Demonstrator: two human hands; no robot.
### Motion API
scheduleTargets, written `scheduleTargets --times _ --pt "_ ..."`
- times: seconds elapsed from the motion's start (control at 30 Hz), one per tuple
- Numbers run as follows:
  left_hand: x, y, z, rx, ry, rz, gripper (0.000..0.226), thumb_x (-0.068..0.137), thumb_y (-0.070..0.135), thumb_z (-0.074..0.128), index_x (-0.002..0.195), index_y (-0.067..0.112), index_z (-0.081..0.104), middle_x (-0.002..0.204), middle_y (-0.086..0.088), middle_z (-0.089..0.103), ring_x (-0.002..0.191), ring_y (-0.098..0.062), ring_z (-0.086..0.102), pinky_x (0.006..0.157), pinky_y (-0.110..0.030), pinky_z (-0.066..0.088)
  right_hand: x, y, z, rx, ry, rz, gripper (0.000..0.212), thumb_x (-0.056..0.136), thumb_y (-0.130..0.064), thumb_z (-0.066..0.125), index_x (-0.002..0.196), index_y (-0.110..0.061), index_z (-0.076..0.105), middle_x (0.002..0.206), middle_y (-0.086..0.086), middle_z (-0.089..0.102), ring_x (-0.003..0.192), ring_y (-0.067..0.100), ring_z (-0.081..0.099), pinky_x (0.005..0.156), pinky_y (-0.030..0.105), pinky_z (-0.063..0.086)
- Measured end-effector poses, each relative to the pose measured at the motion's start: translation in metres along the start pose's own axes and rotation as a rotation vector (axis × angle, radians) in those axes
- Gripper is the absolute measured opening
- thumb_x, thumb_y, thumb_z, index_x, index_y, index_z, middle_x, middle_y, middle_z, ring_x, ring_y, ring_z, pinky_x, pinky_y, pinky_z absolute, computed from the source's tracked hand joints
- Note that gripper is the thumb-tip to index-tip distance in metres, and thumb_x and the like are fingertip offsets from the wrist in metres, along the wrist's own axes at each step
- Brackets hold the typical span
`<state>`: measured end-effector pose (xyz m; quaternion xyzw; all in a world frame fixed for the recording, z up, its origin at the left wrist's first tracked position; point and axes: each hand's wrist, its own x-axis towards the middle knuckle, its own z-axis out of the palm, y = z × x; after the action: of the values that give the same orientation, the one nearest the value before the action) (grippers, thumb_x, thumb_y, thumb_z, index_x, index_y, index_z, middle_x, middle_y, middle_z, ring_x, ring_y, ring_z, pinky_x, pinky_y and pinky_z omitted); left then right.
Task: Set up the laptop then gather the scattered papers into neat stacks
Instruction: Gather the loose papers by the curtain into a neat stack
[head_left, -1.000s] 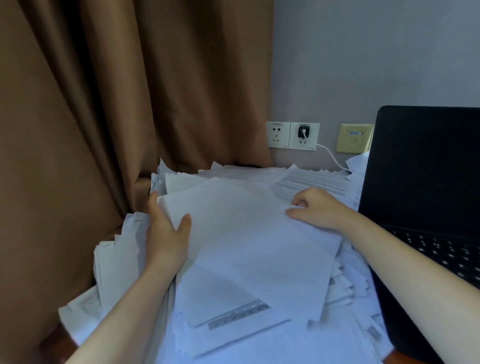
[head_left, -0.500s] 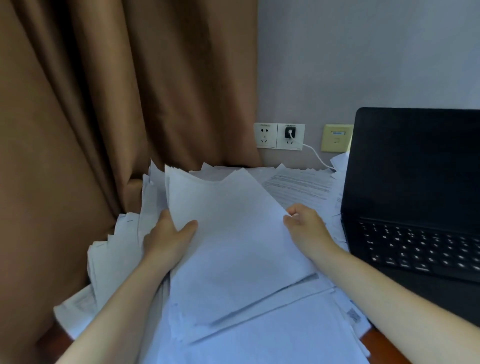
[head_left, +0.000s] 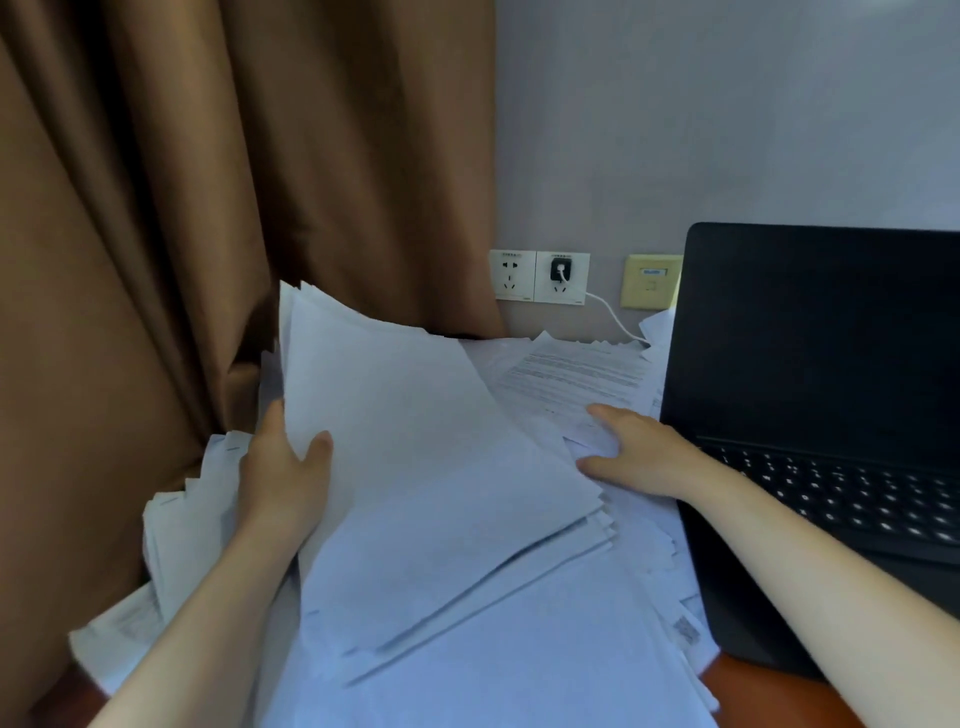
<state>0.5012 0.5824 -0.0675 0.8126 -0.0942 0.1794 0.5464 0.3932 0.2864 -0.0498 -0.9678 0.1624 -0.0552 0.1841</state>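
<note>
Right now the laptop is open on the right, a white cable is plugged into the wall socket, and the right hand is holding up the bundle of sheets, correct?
Not quite: the head view shows the left hand holding up the bundle of sheets; the right hand lies flat on the papers. The laptop and white cable are as you say.

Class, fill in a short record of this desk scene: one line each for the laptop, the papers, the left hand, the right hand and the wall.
laptop: laptop open, screen dark, at right
papers: loose white paper pile covers desk; printed sheet at back
left hand: left hand grips lifted paper bundle at its left edge
right hand: right hand flat on the papers beside the laptop
wall: charger plugged into socket; brown curtain left
</note>
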Motion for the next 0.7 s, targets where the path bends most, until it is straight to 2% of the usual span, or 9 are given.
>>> scheduleTargets --times 0.03,0.1,0.2,0.3,0.4,0.47,0.53,0.6,0.7 --pt "0.000 -0.001 -0.001 0.002 0.013 -0.006 0.041 0.093 0.009 0.052 0.132 0.008 0.045 0.124 -0.015 0.056 0.112 -0.034 0.052 0.091 -0.037 0.040 0.003 0.001 -0.005 -0.067 -0.014 -0.005 0.057 0.083 -0.040 0.060 0.135 -0.024 0.042 0.124 -0.005 0.053 0.120 0.023 0.048 0.088 0.030 0.042" --pt "0.001 -0.002 -0.002 -0.004 0.028 -0.017 0.038 0.093 0.008 0.052 0.130 0.006 0.046 0.125 -0.017 0.056 0.113 -0.035 0.051 0.091 -0.037 0.039 0.009 -0.001 -0.010 -0.231 -0.015 -0.018 0.029 0.081 -0.034 0.058 0.107 -0.024 0.050 0.090 -0.009 0.052 0.097 0.025 0.054 0.064 0.029 0.040" --pt "0.001 -0.001 -0.001 -0.020 0.038 -0.016 0.038 0.092 0.007 0.052 0.130 0.004 0.046 0.125 -0.017 0.056 0.113 -0.034 0.051 0.090 -0.035 0.039 0.016 -0.003 -0.001 -0.505 0.154 -0.027 0.012 0.089 -0.023 0.049 0.098 -0.019 0.054 0.095 0.001 0.060 0.092 0.027 0.057 0.062 0.028 0.036" --pt "0.003 -0.001 0.000 -0.049 0.050 -0.028 0.038 0.092 0.007 0.053 0.130 0.003 0.046 0.125 -0.019 0.056 0.113 -0.034 0.051 0.089 -0.034 0.038 0.016 0.001 0.010 -0.566 0.434 -0.013 0.026 0.100 -0.026 0.037 0.102 -0.016 0.061 0.096 0.007 0.067 0.088 0.029 0.063 0.060 0.027 0.034" --pt "0.004 -0.002 0.001 -0.097 0.042 -0.047 0.040 0.092 0.006 0.052 0.131 0.003 0.047 0.126 -0.017 0.056 0.114 -0.032 0.052 0.090 -0.032 0.038 0.015 0.005 0.005 -0.403 0.587 0.052 0.029 0.103 -0.026 0.032 0.104 -0.012 0.057 0.091 0.012 0.066 0.079 0.035 0.059 0.059 0.030 0.032" --pt "0.003 -0.003 0.000 -0.121 0.032 -0.057 0.040 0.092 0.006 0.052 0.132 0.004 0.048 0.126 -0.015 0.057 0.114 -0.030 0.053 0.089 -0.030 0.038 0.015 0.005 0.004 -0.191 0.701 0.045 0.030 0.103 -0.025 0.034 0.096 -0.008 0.057 0.080 0.017 0.062 0.067 0.032 0.048 0.058 0.032 0.031" --pt "0.003 -0.003 0.000 -0.125 0.012 -0.068 0.039 0.093 0.007 0.052 0.131 0.004 0.049 0.123 -0.012 0.058 0.112 -0.029 0.053 0.088 -0.030 0.038 0.012 0.001 0.005 0.133 0.786 -0.045 0.032 0.101 -0.022 0.037 0.078 -0.006 0.052 0.065 0.014 0.053 0.060 0.028 0.044 0.055 0.033 0.030" --pt "0.003 -0.005 0.000 -0.084 -0.035 -0.077 0.034 0.093 0.008 0.052 0.126 0.004 0.053 0.116 -0.011 0.060 0.110 -0.029 0.055 0.086 -0.030 0.039 0.011 0.000 0.006 0.360 0.823 -0.196 0.032 0.101 -0.018 0.040 0.071 -0.016 0.051 0.056 0.007 0.046 0.053 0.020 0.044 0.049 0.031 0.030" --pt "0.000 -0.007 0.001 -0.042 -0.127 -0.093 0.028 0.093 0.008 0.051 0.119 0.004 0.058 0.113 -0.013 0.063 0.103 -0.030 0.058 0.084 -0.031 0.041 -0.001 -0.008 0.012 0.374 0.721 -0.420 0.024 0.098 -0.019 0.043 0.090 -0.023 0.065 0.055 0.005 0.050 0.051 0.011 0.042 0.050 0.025 0.034"
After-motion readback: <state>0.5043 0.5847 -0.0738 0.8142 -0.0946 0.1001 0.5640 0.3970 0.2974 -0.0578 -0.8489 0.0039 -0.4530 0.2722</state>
